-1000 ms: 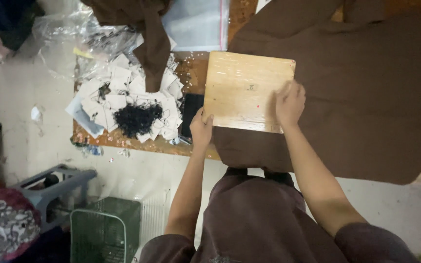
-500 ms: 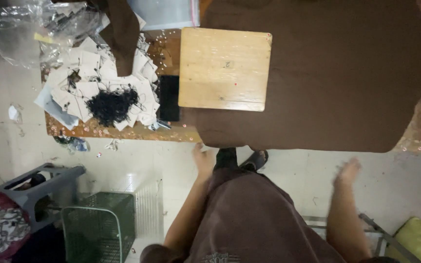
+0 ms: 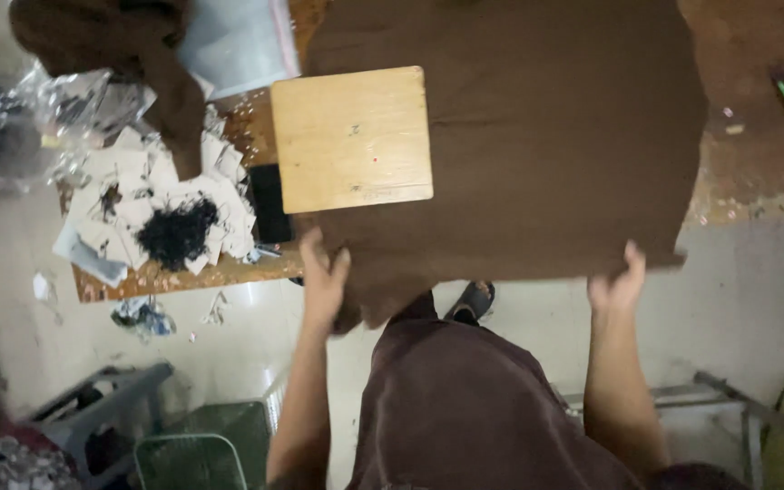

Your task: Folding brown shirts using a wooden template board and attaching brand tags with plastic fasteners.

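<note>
– So where do the hands sit against the brown cloth (image 3: 537,136)?

– Both are at its near edge, the one that hangs off the counter (image 3: 755,172) toward the person. The left hand (image 3: 324,281) is at the near left corner, fingers curled up over the hem and thumb beneath, so it looks pinched on the fabric. The right hand (image 3: 619,283) is at the near right corner, fingers raised against the edge; it touches the cloth, but whether it has closed on it I cannot tell.

– And the cloth itself?

– Spread flat over most of the counter, running away from the person. Its long side lies left to right, so the two hands are spaced along that axis, about one at each end of the near hem. Neither hand is clearly nearer; both reach it.

– What lies on top?

– A pale wooden board (image 3: 351,136), square-ish, resting on the cloth's left part, just beyond the left hand and well apart from the right.

– Anything to the left of that?

– A black flat object (image 3: 269,204) beside the board, then white paper scraps (image 3: 220,195) with a heap of dark bits (image 3: 177,231), and clear plastic bags (image 3: 29,118). A green crate (image 3: 201,449) stands on the floor below.
</note>
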